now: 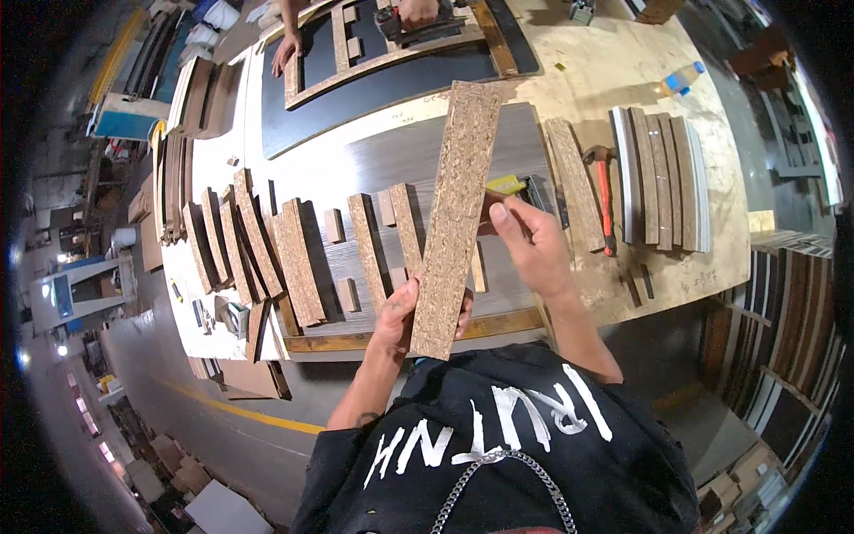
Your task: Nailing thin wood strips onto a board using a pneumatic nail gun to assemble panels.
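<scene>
A long particleboard strip (456, 214) is held up, tilted, over the workbench. My left hand (400, 316) is closed around its lower end, thumb on one edge and fingertips showing at the other. Beside its right edge, my right hand (534, 245) is curled, with fingertips passing behind the strip and out of sight. Under the strip lies a grey wood-grain panel (338, 147), partly covered. Several more particleboard strips (301, 262) and small blocks (347, 295) rest on and beside that panel. A yellow-green tool (509, 185) lies partly hidden behind my right hand.
A hammer (607, 205) with a red handle lies to the right, near a row of upright strips (663, 182). A plastic bottle (680, 80) lies farther back. Across the bench, another person's hands (286, 53) work at a wooden frame (391, 76) on a dark panel.
</scene>
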`<state>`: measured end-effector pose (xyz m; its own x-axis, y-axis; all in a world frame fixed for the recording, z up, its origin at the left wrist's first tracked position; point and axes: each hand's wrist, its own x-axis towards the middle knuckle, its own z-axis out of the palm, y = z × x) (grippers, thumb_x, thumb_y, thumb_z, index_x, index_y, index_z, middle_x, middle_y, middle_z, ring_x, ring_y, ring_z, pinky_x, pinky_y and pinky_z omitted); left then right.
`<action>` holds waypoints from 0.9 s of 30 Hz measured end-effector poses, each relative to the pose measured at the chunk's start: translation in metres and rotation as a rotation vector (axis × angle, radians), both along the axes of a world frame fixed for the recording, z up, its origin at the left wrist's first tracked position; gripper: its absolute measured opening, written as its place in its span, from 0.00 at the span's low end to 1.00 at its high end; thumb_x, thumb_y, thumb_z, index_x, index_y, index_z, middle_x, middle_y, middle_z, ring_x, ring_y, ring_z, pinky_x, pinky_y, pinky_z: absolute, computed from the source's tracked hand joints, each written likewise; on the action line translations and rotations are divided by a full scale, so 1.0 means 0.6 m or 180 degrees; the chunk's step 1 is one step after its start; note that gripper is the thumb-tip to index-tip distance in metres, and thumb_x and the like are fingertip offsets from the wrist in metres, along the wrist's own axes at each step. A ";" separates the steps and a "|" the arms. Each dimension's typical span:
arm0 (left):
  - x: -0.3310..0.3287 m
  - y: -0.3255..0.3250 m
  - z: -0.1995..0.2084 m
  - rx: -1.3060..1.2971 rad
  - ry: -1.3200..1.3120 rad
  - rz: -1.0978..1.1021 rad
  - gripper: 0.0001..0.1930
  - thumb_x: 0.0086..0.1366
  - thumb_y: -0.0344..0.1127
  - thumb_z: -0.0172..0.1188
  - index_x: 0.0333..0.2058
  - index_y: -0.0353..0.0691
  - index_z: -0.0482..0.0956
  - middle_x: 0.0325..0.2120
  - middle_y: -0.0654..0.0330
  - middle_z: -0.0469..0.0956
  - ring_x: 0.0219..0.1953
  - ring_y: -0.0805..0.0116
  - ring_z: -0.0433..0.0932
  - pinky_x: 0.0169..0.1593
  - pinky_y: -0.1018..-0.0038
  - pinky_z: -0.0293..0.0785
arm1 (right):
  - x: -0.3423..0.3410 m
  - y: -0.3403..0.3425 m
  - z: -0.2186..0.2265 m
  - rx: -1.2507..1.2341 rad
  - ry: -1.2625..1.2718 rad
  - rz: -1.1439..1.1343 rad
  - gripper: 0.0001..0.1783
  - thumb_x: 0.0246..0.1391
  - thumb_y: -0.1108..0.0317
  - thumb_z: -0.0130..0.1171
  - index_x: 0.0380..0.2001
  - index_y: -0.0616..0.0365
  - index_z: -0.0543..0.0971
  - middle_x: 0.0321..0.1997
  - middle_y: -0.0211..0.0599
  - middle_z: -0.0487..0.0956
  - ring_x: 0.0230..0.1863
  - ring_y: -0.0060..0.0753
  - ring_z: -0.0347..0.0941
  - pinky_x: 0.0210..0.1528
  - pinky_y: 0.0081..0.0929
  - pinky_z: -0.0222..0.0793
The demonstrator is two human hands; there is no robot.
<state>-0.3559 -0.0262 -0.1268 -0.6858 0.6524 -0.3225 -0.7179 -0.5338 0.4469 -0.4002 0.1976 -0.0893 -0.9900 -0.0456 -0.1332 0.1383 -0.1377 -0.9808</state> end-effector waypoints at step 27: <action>0.106 -0.127 -0.101 -0.3191 0.0973 0.0321 0.37 0.62 0.46 0.66 0.63 0.29 0.64 0.45 0.46 0.78 0.44 0.63 0.77 0.48 0.70 0.73 | 0.055 -0.218 -0.191 0.0147 -0.1278 0.0901 0.33 0.60 0.49 0.60 0.52 0.71 0.70 0.44 0.48 0.78 0.48 0.33 0.77 0.48 0.27 0.74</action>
<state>-0.2921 -0.1021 -0.1872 -0.8653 0.1181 -0.4871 -0.4729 0.1296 0.8715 -0.3671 0.0667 -0.2040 -0.8098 -0.2903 -0.5099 0.5323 0.0021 -0.8466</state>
